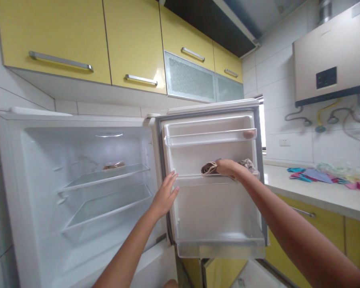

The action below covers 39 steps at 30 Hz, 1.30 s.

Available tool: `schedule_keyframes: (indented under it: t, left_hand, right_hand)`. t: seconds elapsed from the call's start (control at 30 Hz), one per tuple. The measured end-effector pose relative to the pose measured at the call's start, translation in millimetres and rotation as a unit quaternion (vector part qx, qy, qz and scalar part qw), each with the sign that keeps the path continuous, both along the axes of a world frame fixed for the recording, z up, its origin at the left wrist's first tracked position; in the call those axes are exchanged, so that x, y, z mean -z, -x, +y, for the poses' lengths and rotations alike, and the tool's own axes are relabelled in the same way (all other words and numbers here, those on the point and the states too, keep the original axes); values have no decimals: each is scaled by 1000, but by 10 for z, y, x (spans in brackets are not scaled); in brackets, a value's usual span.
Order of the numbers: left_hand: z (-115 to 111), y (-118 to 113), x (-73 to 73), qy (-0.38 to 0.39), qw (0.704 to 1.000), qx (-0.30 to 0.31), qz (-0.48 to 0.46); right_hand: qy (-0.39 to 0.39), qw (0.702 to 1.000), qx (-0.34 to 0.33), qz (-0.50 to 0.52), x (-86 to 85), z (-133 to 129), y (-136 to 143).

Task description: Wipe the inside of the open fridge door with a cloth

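The refrigerator door (216, 214) stands wide open on the right of the cabinet. My right hand (227, 167) grips a brown-and-white cloth (209, 168) at the middle door shelf (202, 181); more of the cloth bunches up to the right of the hand. At the left end of that same shelf, my left hand (165, 195) has its fingers spread, with the fingertips at or near the door's inner edge. Whether they touch it I cannot tell. A round brownish item (249, 134) sits in the upper door shelf (204, 139).
Inside the refrigerator, a small package (114, 165) lies on the upper glass shelf (108, 178). Yellow wall cabinets (132, 40) hang above. To the right, a countertop (318, 192) holds colourful cloths (318, 175), below a wall-mounted water heater (333, 56).
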State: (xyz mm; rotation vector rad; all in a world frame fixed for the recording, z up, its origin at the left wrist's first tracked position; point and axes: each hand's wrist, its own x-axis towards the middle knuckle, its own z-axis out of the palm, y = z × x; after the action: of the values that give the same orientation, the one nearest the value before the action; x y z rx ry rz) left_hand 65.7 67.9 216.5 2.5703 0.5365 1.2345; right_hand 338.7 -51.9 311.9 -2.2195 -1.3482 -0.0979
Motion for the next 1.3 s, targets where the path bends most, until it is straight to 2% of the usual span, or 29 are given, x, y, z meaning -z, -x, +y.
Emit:
schedule_keyframes:
  t: [0.1, 0.23, 0.3, 0.37, 0.5, 0.7, 0.9, 1.03, 1.13, 1.3]
  left_hand:
    - [5, -17, 14, -8, 1000, 1, -9]
    - [-18, -76, 49, 4, 1000, -22, -23]
    - [-27, -119, 75, 28, 999, -31, -31]
    - [-22, -161, 105, 42, 998, -31, -46]
    - [10, -207, 132, 31, 997, -27, -67]
    - [-103, -261, 76, 3, 997, -71, -37]
    - [-211, -322, 188, -32, 990, -62, -126]
    - [-133, -292, 193, 7, 970, -104, -217]
    - [-46, -296, 118, 51, 975, -99, -194]
    - [75, -339, 32, 75, 977, -93, -175]
  right_hand:
    - [0, 997, -55, 46, -67, 287, 277]
    - [-19, 986, -133, 100, -84, 664, 802]
    - [-17, 978, -166, 123, -86, 792, 994]
    - [-5, 971, -188, 147, -88, 834, 1070]
    - [32, 954, -229, 191, -89, 683, 937]
    - [47, 934, -266, 234, -79, 449, 721]
    - [33, 931, -282, 229, -29, 447, 605]
    - [27, 934, -285, 213, -11, 403, 517]
    - [26, 932, -291, 212, -15, 297, 445]
    - [28, 930, -296, 216, -30, -1, 244]
